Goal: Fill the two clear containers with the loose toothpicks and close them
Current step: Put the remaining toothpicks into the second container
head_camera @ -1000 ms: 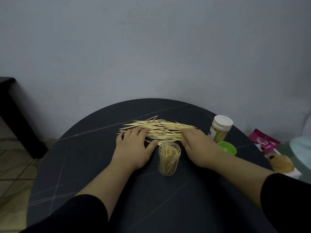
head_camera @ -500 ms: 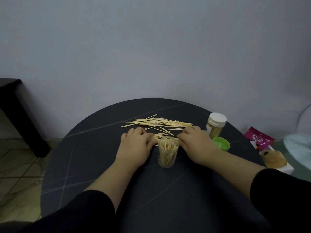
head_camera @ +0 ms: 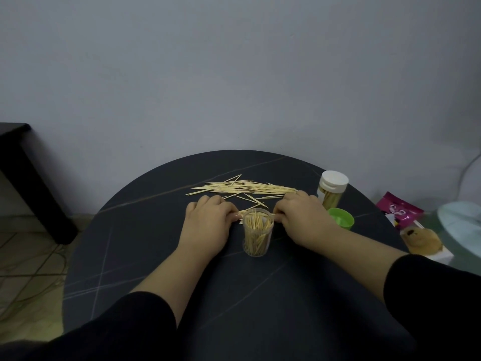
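Pinching a toothpick bundle [head_camera: 240, 212] between left hand [head_camera: 208, 225] and right hand [head_camera: 304, 220], at 12 o'clock of the open container [head_camera: 257, 239]. Loose toothpicks [head_camera: 242, 188] farther out; capped container [head_camera: 331, 191], green lid [head_camera: 341, 220] at 2 o'clock.

Both hands lie knuckles-up, one on each side of the container [head_camera: 257, 238]. The left hand [head_camera: 207, 226] sits just left of it with its fingers curled under, fingertips level with the container's far rim. The right hand [head_camera: 304, 221] mirrors it just to the right. Behind the container the curled fingertips of both hands pinch the ends of a small bundle of toothpicks [head_camera: 251, 210] — one hand at each end. Bare forearms [head_camera: 161, 277] run back from the container on either side into black sleeves [head_camera: 125, 332].
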